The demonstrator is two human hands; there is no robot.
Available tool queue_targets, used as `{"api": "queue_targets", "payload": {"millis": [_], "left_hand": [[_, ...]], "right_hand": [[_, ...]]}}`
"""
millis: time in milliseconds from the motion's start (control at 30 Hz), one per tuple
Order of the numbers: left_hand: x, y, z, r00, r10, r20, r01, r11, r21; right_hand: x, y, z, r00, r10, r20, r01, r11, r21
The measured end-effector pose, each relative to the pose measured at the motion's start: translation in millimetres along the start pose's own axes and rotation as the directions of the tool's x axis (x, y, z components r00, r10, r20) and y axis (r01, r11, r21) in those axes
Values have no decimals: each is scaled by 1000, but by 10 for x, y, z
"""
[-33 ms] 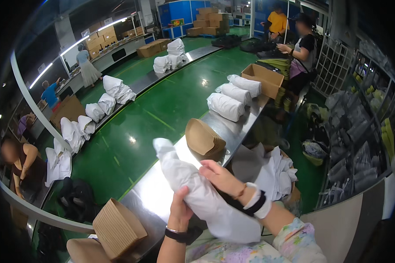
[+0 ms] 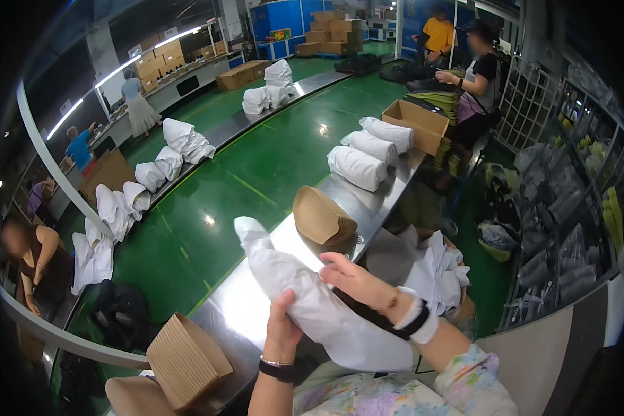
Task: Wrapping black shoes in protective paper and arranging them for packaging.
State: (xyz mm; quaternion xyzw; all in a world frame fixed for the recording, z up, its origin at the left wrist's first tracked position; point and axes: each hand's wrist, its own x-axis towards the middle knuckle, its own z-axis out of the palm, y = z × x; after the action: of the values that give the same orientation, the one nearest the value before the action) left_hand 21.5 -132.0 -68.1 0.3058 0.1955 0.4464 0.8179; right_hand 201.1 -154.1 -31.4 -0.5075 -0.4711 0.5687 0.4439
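A long bundle in white wrapping paper [image 2: 295,288] lies slantwise before my body, its twisted tip over the metal bench and its loose wide end near my lap. From below, my left hand [image 2: 283,326] grips it, thumb on top and fingers hidden underneath. My right hand [image 2: 357,281] is at the bundle's right side with fingers stretched out; whether they touch the paper I cannot tell. What the paper encloses is hidden. Just beyond my right hand a stack of curved brown cardboard pieces [image 2: 320,216] stands on the metal bench [image 2: 239,305].
Farther along the bench lie several white-wrapped bundles [image 2: 357,168] and an open cardboard box [image 2: 416,125]. Corrugated cardboard pieces [image 2: 187,364] stand at lower left. White paper sheets [image 2: 437,274] are heaped at right, beside a rack of bagged goods [image 2: 555,215]. Other people work around the green floor [image 2: 236,180].
The bundle's tip has shifted slightly left and its loose end has risen a little. My right hand has moved slightly right, away from the bundle's middle. My left hand keeps its grip.
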Motion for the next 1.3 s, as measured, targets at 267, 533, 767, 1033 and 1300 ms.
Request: {"api": "queue_targets", "payload": {"millis": [267,533,767,1033,1300], "left_hand": [[189,77,308,944,149,-295,-160,987,-11],[261,17,491,906,152,-394,-253,942,-219],[288,-93,431,923,98,-372,-255,881,-399],[319,-70,288,890,284,-357,-388,882,-267],[261,-76,269,907,387,-166,-408,906,-115]], "right_hand": [[-456,150,144,892,-428,-147,213,684,-698],[-320,297,478,389,-890,-238,397,395,-828],[-239,300,619,585,-529,-615,590,798,-125],[-201,253,391,799,-281,-531,292,954,-66],[-242,46,398,982,25,-187,162,397,903]]}}
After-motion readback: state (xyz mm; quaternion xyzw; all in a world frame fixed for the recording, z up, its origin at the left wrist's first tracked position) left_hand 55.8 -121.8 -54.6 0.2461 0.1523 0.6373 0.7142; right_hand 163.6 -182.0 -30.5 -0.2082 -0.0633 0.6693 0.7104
